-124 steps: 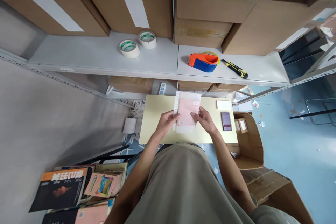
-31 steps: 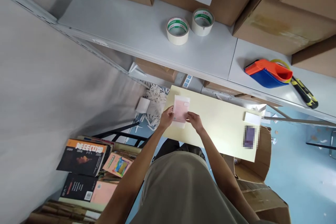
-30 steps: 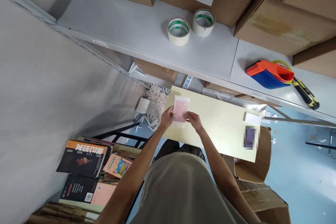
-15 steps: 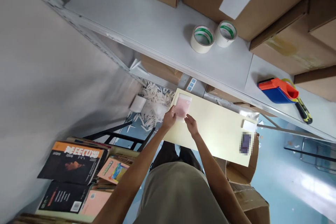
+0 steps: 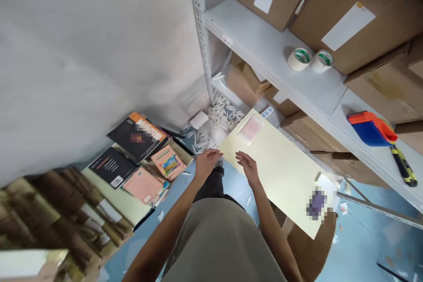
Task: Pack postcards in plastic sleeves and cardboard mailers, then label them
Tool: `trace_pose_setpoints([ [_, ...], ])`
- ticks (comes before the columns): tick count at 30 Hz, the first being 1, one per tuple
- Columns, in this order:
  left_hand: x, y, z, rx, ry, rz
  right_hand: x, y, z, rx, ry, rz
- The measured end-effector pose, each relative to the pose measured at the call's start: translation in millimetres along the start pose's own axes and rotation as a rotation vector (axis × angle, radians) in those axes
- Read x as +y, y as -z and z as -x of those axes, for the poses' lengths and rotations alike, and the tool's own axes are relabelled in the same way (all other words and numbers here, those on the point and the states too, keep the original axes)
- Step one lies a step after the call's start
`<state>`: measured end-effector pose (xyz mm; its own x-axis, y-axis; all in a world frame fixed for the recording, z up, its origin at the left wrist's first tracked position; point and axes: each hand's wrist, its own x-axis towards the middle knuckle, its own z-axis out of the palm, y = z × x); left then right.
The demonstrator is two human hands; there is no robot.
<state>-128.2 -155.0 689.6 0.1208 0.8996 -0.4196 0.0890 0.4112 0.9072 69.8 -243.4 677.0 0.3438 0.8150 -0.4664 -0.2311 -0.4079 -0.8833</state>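
Note:
A flat pink item in a clear sleeve [image 5: 251, 129] lies on the far left end of the pale yellow tabletop [image 5: 274, 163]. My left hand [image 5: 207, 164] hangs in the air just off the table's left edge, fingers loosely curved and nothing in them. Over the near edge of the tabletop is my right hand [image 5: 247, 166], also free, its fingers stretched toward the left. Neither hand touches the pink item. At the right end of the table sit a small white box [image 5: 325, 183] and a dark, pixelated object [image 5: 316, 205].
Magazines and pink booklets [image 5: 143, 185] lie stacked to my left, near rows of brown-wrapped bundles [image 5: 66, 211]. White paper scraps [image 5: 218, 119] cover the floor by the wall. The shelf [image 5: 264, 57] carries tape rolls [image 5: 299, 59], cartons [image 5: 360, 13] and a cutter [image 5: 403, 167].
Both hands have let go of the pink sleeved item and drawn back toward my body. The view has turned left, bringing more of the magazines and bundles into sight.

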Motion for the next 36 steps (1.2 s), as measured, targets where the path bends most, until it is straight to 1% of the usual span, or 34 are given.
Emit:
trace_pose_setpoints([
  [4,-9.8,34.6,80.3,0.09,-0.034,0.032,12.5,-13.5,57.1,-0.138,0.052,-0.002],
  [8,-32.6,73.6,159.5,0.166,-0.034,0.105,33.9,-32.1,110.4,-0.24,0.052,0.001],
  [11,-49.5,102.4,209.8,0.218,-0.051,0.107,49.4,-50.2,146.0,-0.317,0.031,0.004],
  [15,-60.7,137.2,261.0,0.27,-0.067,0.111,63.3,-76.6,187.3,-0.406,0.011,0.034],
  [18,-63.5,162.4,288.0,0.337,-0.076,0.133,69.0,-100.3,212.4,-0.48,0.0,0.073],
  [20,-66.0,180.7,302.1,0.38,-0.099,0.15,72.1,-120.3,226.7,-0.543,-0.002,0.11],
  [22,-70.3,201.3,314.5,0.403,-0.134,0.177,76.3,-145.0,240.0,-0.612,0.004,0.15],
  [25,-79.3,239.0,332.7,0.413,-0.182,0.223,86.6,-190.7,259.6,-0.715,0.013,0.204],
  [29,-93.3,302.6,360.7,0.449,-0.213,0.26,108.1,-264.0,287.0,-0.803,-0.005,0.226],
  [32,-105.3,356.0,383.6,0.504,-0.227,0.275,127.2,-322.6,305.8,-0.795,-0.05,0.205],
  [34,-113.7,390.9,398.3,0.549,-0.229,0.288,139.3,-359.4,315.4,-0.747,-0.067,0.196],
  [36,-121.4,423.3,411.4,0.585,-0.232,0.295,149.5,-391.1,322.3,-0.68,-0.063,0.195],
])
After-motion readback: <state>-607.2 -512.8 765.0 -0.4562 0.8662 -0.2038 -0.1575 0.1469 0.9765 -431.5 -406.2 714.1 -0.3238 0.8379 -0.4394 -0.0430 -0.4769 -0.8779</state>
